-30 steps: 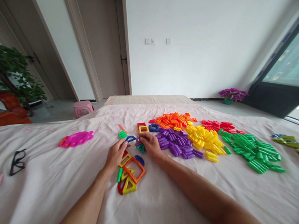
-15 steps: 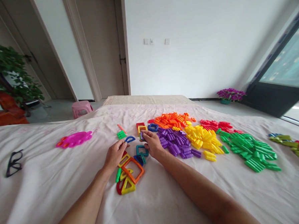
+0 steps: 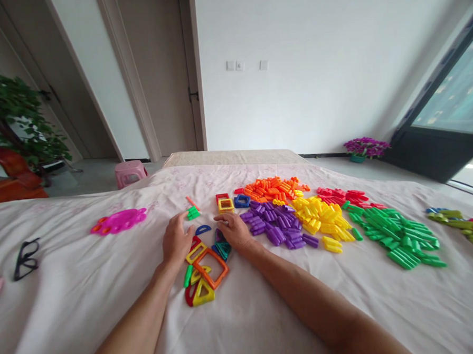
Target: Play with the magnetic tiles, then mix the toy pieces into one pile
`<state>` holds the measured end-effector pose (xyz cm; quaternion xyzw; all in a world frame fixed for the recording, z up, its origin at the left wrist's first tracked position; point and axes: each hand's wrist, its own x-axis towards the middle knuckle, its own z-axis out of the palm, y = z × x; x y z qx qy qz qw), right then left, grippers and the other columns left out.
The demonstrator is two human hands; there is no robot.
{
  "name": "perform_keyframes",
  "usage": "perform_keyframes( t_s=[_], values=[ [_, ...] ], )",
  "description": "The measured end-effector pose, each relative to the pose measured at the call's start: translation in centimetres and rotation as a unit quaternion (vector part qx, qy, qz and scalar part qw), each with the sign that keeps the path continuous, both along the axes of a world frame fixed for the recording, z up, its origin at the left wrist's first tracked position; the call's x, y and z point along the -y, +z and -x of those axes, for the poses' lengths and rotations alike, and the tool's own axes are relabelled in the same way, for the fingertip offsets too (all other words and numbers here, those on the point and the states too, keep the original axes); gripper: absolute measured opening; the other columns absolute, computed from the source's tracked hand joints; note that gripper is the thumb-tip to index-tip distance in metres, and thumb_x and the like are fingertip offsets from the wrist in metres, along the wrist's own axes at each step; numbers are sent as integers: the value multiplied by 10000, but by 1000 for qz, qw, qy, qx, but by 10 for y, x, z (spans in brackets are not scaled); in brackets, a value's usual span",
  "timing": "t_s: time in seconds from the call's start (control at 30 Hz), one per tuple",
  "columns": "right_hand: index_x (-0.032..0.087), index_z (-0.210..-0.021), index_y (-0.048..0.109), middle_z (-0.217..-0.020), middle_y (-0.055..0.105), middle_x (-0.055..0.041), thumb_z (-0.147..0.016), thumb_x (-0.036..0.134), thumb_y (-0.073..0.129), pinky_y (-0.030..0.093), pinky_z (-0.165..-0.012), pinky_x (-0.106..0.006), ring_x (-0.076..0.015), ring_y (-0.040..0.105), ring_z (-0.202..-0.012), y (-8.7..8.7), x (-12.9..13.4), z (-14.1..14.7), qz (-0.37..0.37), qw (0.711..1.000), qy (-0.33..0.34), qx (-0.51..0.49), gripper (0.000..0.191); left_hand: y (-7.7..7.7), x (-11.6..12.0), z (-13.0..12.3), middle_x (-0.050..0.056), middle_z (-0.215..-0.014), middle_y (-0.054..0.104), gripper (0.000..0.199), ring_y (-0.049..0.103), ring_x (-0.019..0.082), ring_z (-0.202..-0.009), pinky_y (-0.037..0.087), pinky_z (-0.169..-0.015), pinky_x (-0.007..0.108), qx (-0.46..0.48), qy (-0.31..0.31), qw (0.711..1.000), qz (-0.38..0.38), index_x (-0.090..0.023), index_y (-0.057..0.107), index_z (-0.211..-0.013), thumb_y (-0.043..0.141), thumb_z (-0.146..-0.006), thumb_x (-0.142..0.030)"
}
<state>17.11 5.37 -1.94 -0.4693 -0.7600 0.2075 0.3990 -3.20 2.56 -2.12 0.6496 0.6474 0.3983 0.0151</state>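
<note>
My left hand (image 3: pixel 177 238) is open, thumb apart from the fingers, beside a blue half-ring piece (image 3: pixel 203 229) that lies on the cloth. My right hand (image 3: pixel 236 233) is open too, its fingers pointing left just below the stack of yellow square frames (image 3: pixel 226 205). Under its thumb side lie a dark teal triangle (image 3: pixel 223 250) and a purplish piece, partly hidden by the hand. Nearer me are a large orange square frame (image 3: pixel 212 281), a yellow frame (image 3: pixel 195 254), a yellow triangle (image 3: pixel 203 295) and a green tube (image 3: pixel 188 276). A light green block (image 3: pixel 193 213) is beyond my left fingertips.
Heaps of purple (image 3: pixel 276 222), orange (image 3: pixel 272 190), yellow (image 3: pixel 321 217), red (image 3: pixel 343 197) and green tubes (image 3: pixel 402 237) spread to the right. Blue square frames (image 3: pixel 242 201) lie beyond my right hand. At left are a magenta toy piece (image 3: pixel 122 221) and black glasses (image 3: pixel 26 259).
My left hand has let go of the blue half-ring and drawn left. My right hand has let go of the small piece near the yellow frames and come lower; the teal square is out of sight.
</note>
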Motion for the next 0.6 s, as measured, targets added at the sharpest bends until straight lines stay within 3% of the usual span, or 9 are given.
perform_keyframes(
  t_s=[0.1, 0.2, 0.4, 0.5, 0.6],
  values=[
    [237, -967, 714, -991, 692, -33, -782, 103, 568, 453, -904, -331, -206, 604, -982, -3, -2, 1, -7, 1000, 3, 9, 272, -4, -18, 2, 108, -1313, 563, 505, 503, 246, -1217, 367, -1021, 347, -43, -25, 998, 34, -200, 510, -1297, 570, -799, -258],
    [238, -956, 720, -978, 693, -29, -785, 97, 550, 463, -879, -316, -201, 612, -959, -7, -4, 1, 6, 1000, -8, 3, 280, -3, -34, 3, 96, -1225, 627, 471, 563, 254, -1121, 391, -968, 350, -80, -31, 994, 73, -222, 560, -1253, 599, -790, -305],
    [235, -977, 711, -1003, 679, -36, -798, 105, 542, 456, -899, -315, -196, 599, -980, -9, -4, 2, 5, 1000, -22, -1, 278, 2, -38, 1, 107, -1012, 696, 302, 615, 260, -952, 426, -864, 337, -123, -16, 992, 36, -223, 660, -1093, 512, -861, -348],
    [222, -1091, 662, -1070, 655, -49, -845, 149, 528, 449, -915, -315, -186, 583, -1005, -1, 3, 1, -20, 998, -31, -41, 290, 0, -32, -1, 91, -942, 710, 325, 636, 233, -891, 446, -829, 304, -71, -35, 997, 15, -218, 671, -1046, 441, -900, -396],
    [223, -1256, 563, -1150, 620, -60, -892, 271, 547, 446, -923, -315, -179, 568, -1023, 7, 11, 0, -58, 995, 12, -82, 368, -2, -27, -6, 60, -974, 714, 342, 648, 201, -893, 463, -823, 265, 24, -125, 992, 13, -209, 661, -1039, 457, -889, -438]
  ],
)
